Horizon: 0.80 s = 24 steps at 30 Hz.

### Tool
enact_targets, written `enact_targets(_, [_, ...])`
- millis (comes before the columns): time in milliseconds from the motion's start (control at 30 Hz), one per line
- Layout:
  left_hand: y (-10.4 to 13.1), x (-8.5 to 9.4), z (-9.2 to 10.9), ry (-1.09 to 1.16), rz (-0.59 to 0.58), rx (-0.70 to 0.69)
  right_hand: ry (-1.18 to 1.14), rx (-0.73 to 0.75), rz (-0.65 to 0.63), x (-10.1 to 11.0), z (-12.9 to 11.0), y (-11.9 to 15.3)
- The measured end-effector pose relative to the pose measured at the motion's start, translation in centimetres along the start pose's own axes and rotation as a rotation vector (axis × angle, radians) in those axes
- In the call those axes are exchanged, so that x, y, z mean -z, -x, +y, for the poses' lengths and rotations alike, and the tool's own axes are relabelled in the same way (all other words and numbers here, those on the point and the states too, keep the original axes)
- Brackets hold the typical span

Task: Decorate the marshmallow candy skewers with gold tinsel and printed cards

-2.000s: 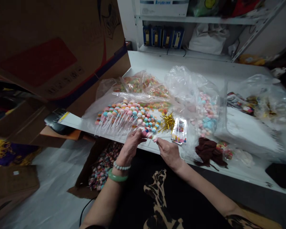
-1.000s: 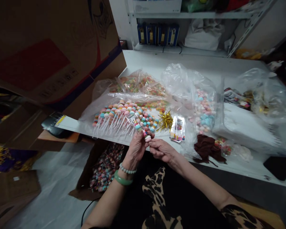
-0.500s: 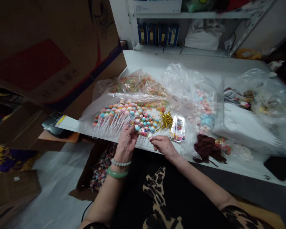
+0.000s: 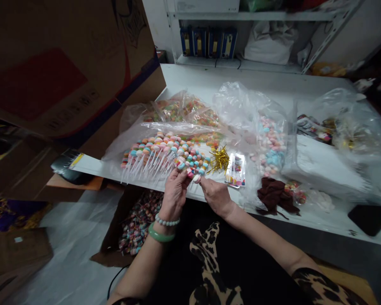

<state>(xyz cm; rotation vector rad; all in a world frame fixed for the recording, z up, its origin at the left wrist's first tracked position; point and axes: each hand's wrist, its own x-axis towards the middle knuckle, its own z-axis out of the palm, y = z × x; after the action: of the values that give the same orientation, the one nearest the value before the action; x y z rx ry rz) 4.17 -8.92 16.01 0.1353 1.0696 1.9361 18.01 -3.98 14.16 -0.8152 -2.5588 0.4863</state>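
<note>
My left hand, with a beaded bracelet and a green bangle at its wrist, is closed around a candy skewer with a red and pink piece on it. At the skewer's right end is a pale, round candy. My right hand is pinched at that end, its fingertips touching or beside the pale candy. Just beyond my hands lie rows of finished candy skewers with white sticks pointing toward me. A gold tinsel bunch and printed cards lie right of them.
Clear bags of gummies and pastel candies lie on the white table. A brown cloth, white bags and a dark phone-like slab are rightward. A large carton stands left; a box of wrapped candies sits below.
My left hand has shifted slightly right and down with the skewer. My right hand has turned, its fingers more curled near the skewer's end. The view has shifted slightly.
</note>
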Motion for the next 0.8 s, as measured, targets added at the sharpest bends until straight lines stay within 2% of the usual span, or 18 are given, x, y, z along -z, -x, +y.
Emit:
enact_targets(67, [-0.6,0.6,0.8,0.008,-0.014,0.053,-0.204,-0.039,0.010,0.2,0.2,0.1])
enact_targets(167, [-1.4,1.3,1.8,0.074,-0.043,0.102,-0.493,-0.198,-0.030,0.6,0.4,0.0])
enact_targets(233, [-1.7,1.3,2.1,0.151,-0.051,0.112,-0.655,-0.324,-0.070,0.7,0.5,-0.3])
enact_targets(300, [-1.9,1.0,1.9,0.209,-0.035,0.085,-0.754,-0.402,-0.051,0.7,0.6,-0.5])
enact_targets(400, [-1.9,0.4,1.5,0.248,0.042,0.071,-0.700,-0.368,0.048,0.8,0.6,-0.6])
enact_targets(567, [-1.5,-0.2,1.8,0.275,0.167,0.065,-0.486,-0.174,0.176,1.2,0.3,0.0])
enact_targets(800, [-1.3,-1.2,2.9,0.302,0.172,0.075,-0.362,-0.066,0.183,0.8,0.4,0.6])
